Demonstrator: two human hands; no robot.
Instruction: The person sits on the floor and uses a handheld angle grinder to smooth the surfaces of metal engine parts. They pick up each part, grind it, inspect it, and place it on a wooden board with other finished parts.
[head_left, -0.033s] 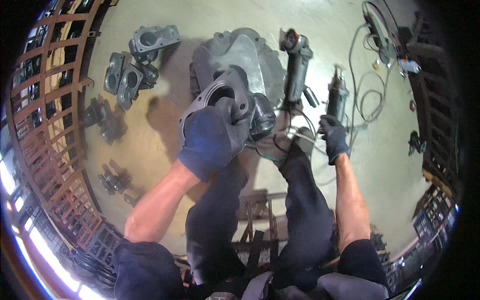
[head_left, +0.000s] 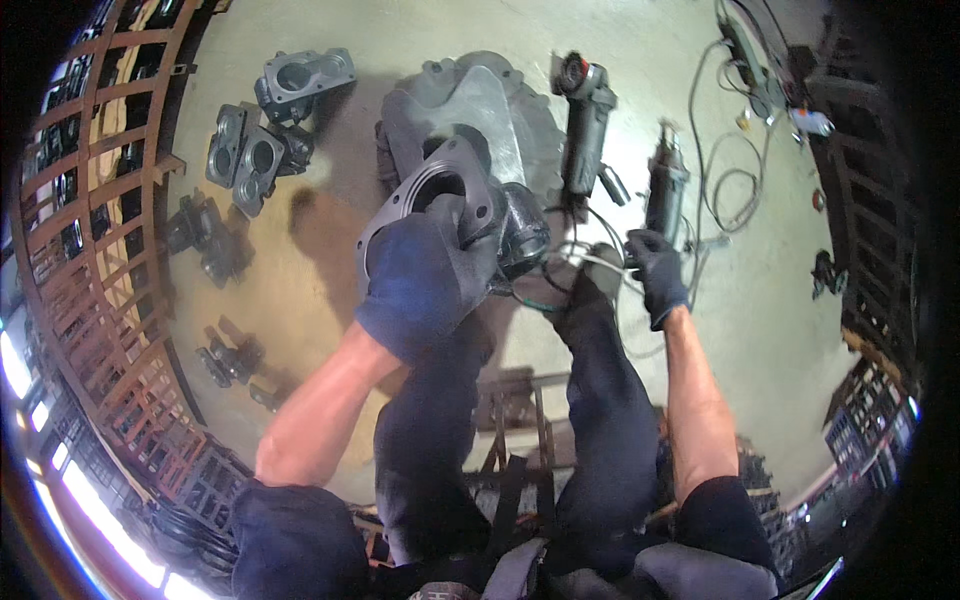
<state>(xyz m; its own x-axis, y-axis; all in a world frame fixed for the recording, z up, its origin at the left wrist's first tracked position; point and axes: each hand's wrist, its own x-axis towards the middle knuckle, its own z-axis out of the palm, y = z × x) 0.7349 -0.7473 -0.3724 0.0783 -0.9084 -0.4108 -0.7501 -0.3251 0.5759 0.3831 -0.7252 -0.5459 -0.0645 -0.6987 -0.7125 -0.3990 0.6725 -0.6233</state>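
My left hand (head_left: pixel 425 280), in a dark blue glove, grips a grey cast metal housing (head_left: pixel 450 185) with a flat flange and a round bore, held up in front of my knees. My right hand (head_left: pixel 658 272), in a dark glove, is closed around the rear end of a straight grinder (head_left: pixel 666 185) that lies on the concrete floor. An angle grinder (head_left: pixel 585 120) lies just left of it. Behind the housing a large round grey casting (head_left: pixel 480 95) rests on the floor.
Several similar grey housings (head_left: pixel 270 130) lie at the upper left, with smaller dark parts (head_left: pixel 205 235) below them. A rust-red metal rack (head_left: pixel 90 250) curves along the left. Cables (head_left: pixel 735 180) loop at the upper right. A metal stool (head_left: pixel 515 420) stands between my legs.
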